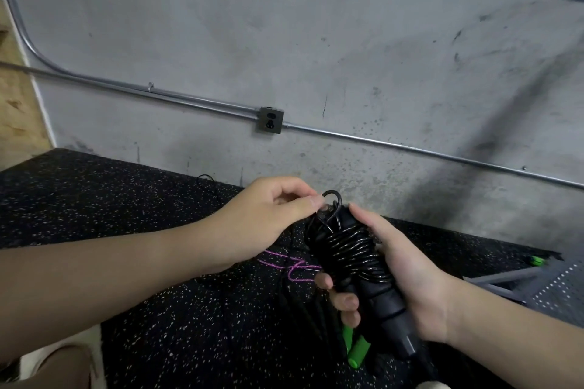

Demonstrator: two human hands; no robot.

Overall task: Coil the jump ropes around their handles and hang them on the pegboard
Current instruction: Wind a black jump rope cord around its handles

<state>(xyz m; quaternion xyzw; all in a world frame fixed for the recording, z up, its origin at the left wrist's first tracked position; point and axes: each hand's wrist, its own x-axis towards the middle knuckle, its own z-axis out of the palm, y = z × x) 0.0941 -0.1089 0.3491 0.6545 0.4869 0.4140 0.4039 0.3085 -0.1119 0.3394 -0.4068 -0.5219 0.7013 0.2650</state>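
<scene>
Nearest, the right hand (407, 278) wraps its fingers round one pair of black handles (373, 290) wound with cord, while the left hand (268, 218) pinches the last loop (333, 199); tuck it snugly under a turn; at least two more ropes, pink (294, 265) and green-handled (357, 350), lie below on the floor.

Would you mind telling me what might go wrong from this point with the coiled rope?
The left hand only pinches the black cord's end loop; if it slips, the shiny coil may unwind from the black foam handles that the right hand grips. Loose pink cord below could snag.
</scene>
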